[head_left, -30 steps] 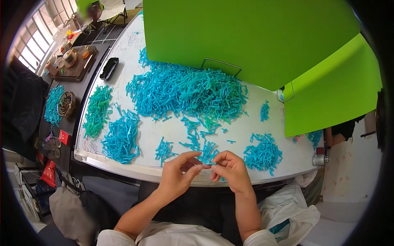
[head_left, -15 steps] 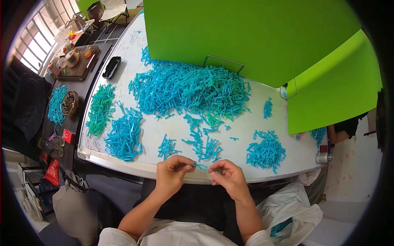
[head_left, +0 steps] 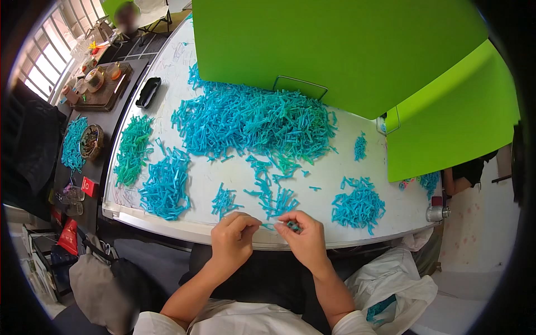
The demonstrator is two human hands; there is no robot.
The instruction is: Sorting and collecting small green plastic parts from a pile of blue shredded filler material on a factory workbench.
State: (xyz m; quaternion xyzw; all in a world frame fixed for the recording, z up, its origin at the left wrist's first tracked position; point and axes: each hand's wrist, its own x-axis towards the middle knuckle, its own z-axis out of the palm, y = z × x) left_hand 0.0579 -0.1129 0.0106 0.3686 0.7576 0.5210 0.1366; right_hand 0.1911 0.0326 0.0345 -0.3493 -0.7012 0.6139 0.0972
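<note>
Near the table's front edge, my left hand (head_left: 231, 237) pinches a small teal looped plastic piece (head_left: 268, 226) between thumb and fingertips. My right hand (head_left: 307, 241) is closed just to its right, fingertips at the piece's other end. A few more teal plastic pieces (head_left: 294, 226) show within the curl of its fingers. Just beyond my hands lies a loose spread of blue pieces (head_left: 276, 204), with a small blue heap (head_left: 225, 201) to its left. Farther back rises the large blue-green pile (head_left: 251, 123) of the same kind of pieces.
Blue pieces (head_left: 164, 187) and green pieces (head_left: 133, 151) lie in heaps at left, another blue heap (head_left: 358, 206) at right. Green panels (head_left: 335, 50) stand over the far side. A black tray (head_left: 148, 92) sits at the back left. A white bag (head_left: 391, 279) is at lower right.
My right hand has turned and moved slightly up and left, closer to my left hand. Its fingers are more curled, and the pieces inside show more. The teal piece remains between my hands.
</note>
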